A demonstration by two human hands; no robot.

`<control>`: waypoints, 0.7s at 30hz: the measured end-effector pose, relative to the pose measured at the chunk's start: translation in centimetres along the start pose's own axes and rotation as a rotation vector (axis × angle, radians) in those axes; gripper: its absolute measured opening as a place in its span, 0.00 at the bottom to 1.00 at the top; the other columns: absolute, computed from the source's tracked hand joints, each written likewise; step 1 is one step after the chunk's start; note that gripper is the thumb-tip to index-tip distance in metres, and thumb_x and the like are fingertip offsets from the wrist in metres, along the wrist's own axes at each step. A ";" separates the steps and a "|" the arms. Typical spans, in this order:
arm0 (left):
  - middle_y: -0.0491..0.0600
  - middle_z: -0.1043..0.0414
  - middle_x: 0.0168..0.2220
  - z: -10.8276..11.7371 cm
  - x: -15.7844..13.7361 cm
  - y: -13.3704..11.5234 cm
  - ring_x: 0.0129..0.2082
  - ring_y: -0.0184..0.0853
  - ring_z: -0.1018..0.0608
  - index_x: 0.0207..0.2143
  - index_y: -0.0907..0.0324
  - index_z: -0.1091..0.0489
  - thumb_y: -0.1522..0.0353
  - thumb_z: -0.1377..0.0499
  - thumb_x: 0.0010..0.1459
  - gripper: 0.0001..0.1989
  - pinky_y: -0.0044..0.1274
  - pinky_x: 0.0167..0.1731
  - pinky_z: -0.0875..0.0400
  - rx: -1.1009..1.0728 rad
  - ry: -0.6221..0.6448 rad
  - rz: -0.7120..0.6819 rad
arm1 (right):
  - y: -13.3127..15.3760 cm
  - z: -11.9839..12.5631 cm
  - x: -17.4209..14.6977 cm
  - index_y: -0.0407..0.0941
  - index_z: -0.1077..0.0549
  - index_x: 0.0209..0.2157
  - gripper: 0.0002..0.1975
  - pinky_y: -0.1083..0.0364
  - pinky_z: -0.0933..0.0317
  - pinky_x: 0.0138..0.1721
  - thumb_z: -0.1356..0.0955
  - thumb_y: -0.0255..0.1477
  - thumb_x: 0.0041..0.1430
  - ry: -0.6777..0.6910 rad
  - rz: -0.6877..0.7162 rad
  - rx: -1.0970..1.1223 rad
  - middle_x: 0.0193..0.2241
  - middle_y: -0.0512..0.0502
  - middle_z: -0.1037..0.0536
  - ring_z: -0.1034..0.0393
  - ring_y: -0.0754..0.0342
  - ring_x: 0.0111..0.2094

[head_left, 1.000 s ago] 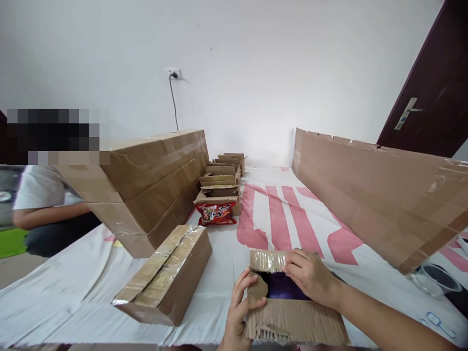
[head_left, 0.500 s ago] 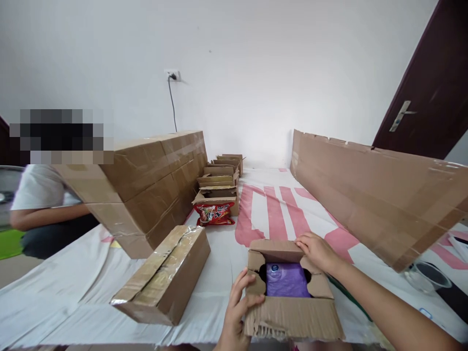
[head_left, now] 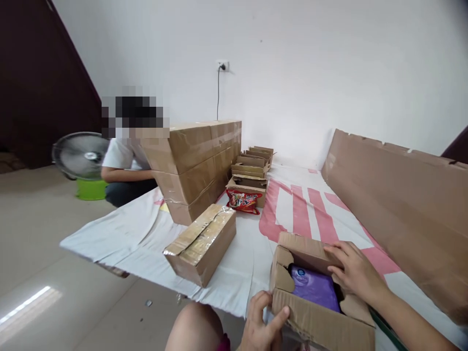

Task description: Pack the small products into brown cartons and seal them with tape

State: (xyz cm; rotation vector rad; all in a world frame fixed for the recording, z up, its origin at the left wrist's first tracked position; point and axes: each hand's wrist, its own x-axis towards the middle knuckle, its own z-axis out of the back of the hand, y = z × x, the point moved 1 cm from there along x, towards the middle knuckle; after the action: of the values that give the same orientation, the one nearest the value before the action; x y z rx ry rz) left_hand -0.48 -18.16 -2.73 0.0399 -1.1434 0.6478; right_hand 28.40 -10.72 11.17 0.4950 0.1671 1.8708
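Observation:
An open cardboard box (head_left: 321, 312) stands at the near edge of the table with its flaps up. Inside lies a purple plastic-wrapped pack (head_left: 315, 287), partly covered by the side flaps. My left hand (head_left: 263, 319) grips the box's near left corner, thumb on the front flap and fingers bent at the left side. My right hand (head_left: 356, 268) is closed over the far right part of the box, its bent fingers at the back flap. To the left lies a taped cardboard box (head_left: 203, 243), separate from both hands.
Stacked taped cartons (head_left: 197, 170) form a wall on the left, with a person (head_left: 126, 161) crouching beyond. A red snack packet (head_left: 243, 201) leans by a row of open boxes (head_left: 252, 168). A cardboard panel (head_left: 398, 204) stands along the right. A fan (head_left: 82, 155) is at far left.
The view has swung left, so things appear further right. The open box looks turned, and my right hand's fingers have shifted along its back flap. My left hand stays at the near left corner.

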 end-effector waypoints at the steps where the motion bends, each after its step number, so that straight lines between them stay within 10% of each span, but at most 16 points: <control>1: 0.55 0.42 0.52 0.1 -0.1 0.2 0.52 0.42 0.32 0.62 0.49 0.44 0.79 0.45 0.49 0.38 0.34 0.46 0.28 -0.052 0.001 0.007 | 1.1 -0.1 -0.3 0.47 0.24 0.43 0.13 0.46 0.37 0.49 0.35 0.32 0.58 -0.020 0.067 -0.025 0.42 0.41 0.22 0.30 0.44 0.46; 7: 0.63 0.53 0.65 0.5 0.9 2.5 0.64 0.55 0.42 0.67 0.51 0.64 0.65 0.31 0.44 0.56 0.46 0.57 0.38 -0.432 0.217 0.499 | 5.2 -2.2 -1.4 0.46 0.26 0.47 0.24 0.48 0.36 0.47 0.26 0.30 0.46 0.367 0.129 -0.135 0.45 0.40 0.23 0.29 0.42 0.46; 11: 0.63 0.70 0.70 0.8 3.8 4.5 0.69 0.55 0.58 0.68 0.55 0.72 0.60 0.27 0.37 0.68 0.47 0.65 0.59 -0.644 0.503 0.694 | 5.8 -2.5 -0.9 0.45 0.23 0.38 0.13 0.51 0.38 0.42 0.29 0.28 0.47 0.447 0.127 -0.251 0.39 0.41 0.21 0.27 0.44 0.42; 21: 0.56 0.67 0.71 -1.3 4.5 4.8 0.69 0.51 0.55 0.68 0.52 0.70 0.59 0.28 0.41 0.65 0.42 0.66 0.62 -0.831 0.474 0.693 | 6.3 -1.4 -1.5 0.46 0.29 0.29 0.11 0.53 0.37 0.36 0.40 0.25 0.62 0.122 0.210 -0.066 0.30 0.46 0.22 0.27 0.51 0.33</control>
State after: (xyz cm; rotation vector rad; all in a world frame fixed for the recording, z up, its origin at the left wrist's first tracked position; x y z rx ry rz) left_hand -0.65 -11.70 -0.90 -1.2001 -0.8709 0.6823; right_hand 22.71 -14.13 11.77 0.3642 0.1380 2.1066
